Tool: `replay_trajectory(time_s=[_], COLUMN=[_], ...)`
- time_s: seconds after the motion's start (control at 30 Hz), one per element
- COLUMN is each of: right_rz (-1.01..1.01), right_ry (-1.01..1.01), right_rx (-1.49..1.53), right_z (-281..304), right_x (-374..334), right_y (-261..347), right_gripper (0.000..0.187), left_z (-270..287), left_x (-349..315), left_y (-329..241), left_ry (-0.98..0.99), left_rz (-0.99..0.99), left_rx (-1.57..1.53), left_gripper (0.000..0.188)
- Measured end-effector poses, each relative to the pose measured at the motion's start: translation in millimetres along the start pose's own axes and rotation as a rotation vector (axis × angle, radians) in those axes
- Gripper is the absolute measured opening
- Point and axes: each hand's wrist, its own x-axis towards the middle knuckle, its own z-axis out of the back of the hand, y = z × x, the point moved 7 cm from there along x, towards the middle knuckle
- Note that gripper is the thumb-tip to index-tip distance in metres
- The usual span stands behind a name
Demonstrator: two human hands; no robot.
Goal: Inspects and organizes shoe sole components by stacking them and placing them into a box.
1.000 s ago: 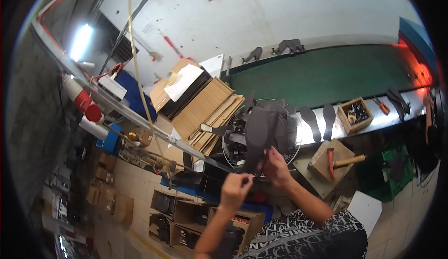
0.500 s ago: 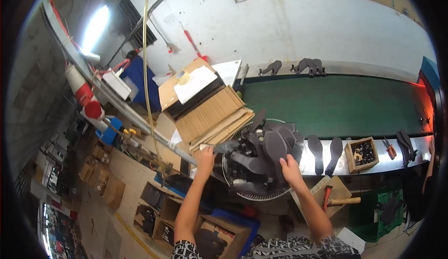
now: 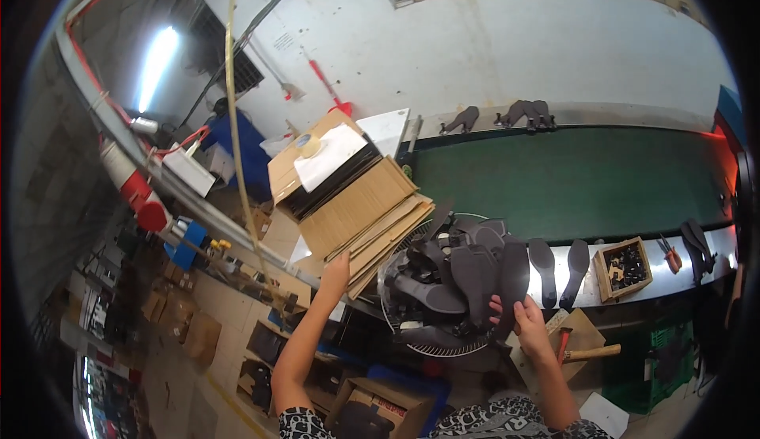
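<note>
Head view. The right hand (image 3: 526, 322) is clamped on the lower edge of a dark shoe sole (image 3: 513, 279), thumb on the face of it, fingers curled behind. That sole stands upright at the right side of a heap of dark soles (image 3: 443, 285) piled on a round wire rack (image 3: 434, 350), which sits in front of the green conveyor belt (image 3: 570, 182).

The left hand (image 3: 336, 271) is stretched out well to the left of the rack, its fingers up against the lower edge of a stack of flattened cardboard (image 3: 360, 209). Whether its fingers are closed on the cardboard or only resting against it cannot be told.

Two more soles (image 3: 559, 265) lie flat on the metal ledge (image 3: 712, 261) along the near edge of the belt, just right of the held sole. Beside them stands a small wooden box (image 3: 625, 269) of dark parts. A hammer with a wooden handle (image 3: 582, 352) lies below the ledge, near the right forearm. Further soles (image 3: 507, 114) rest at the far edge of the belt against the white wall.
</note>
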Motion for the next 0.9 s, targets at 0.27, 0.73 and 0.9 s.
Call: replay_trajectory(time_s=[0.27, 0.73, 0.9], right_rz=[-0.229, -0.720, -0.534], right_ry=[0.385, 0.680, 0.601], right_rx=[-0.112, -0.966, -1.067], right_z=[-169, -166, -171], right_x=[27, -135, -111], right_y=[-89, -466, -539], right_gripper=[0.035, 0.018, 0.022], left_z=[49, -173, -242], left_x=[-194, -557, -574], left_y=[-89, -79, -13], left_ry=[-0.216, -0.372, -0.343], left_rz=[0.716, 1.508, 1.601], left_rx=[-1.775, -1.397, -1.532], left_gripper=[0.027, 0.039, 0.030])
